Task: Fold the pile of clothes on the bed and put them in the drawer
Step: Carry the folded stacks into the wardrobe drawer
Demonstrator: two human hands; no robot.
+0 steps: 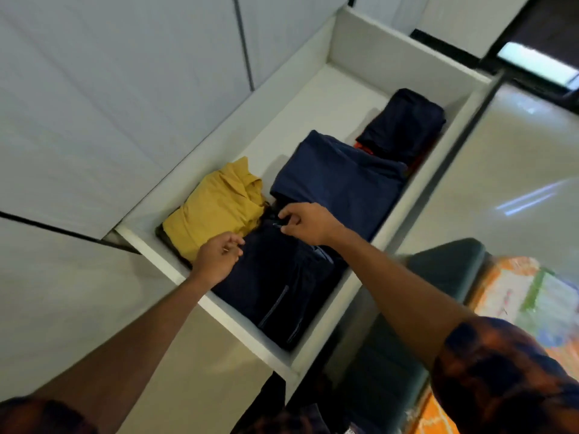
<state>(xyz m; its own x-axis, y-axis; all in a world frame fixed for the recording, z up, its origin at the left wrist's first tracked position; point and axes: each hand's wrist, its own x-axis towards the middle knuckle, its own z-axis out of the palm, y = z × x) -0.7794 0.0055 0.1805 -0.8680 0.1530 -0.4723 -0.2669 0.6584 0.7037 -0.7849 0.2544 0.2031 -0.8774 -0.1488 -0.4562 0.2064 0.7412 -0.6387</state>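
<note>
A white drawer (341,45) stands pulled open below me. Inside lie a folded yellow shirt (216,208), a folded blue garment (338,180), a folded dark garment (404,126) over something red, and nearest me a dark navy garment with a zip (279,292). My left hand (217,258) pinches the navy garment's left edge beside the yellow shirt. My right hand (305,222) pinches the same garment's far edge, where it meets the blue one. Both arms reach down into the drawer.
White wardrobe fronts (109,89) rise to the left of the drawer. A teal bed frame (438,270) and an orange patterned sheet (513,296) lie to the right. Glossy floor (517,170) spreads beyond the drawer's right wall.
</note>
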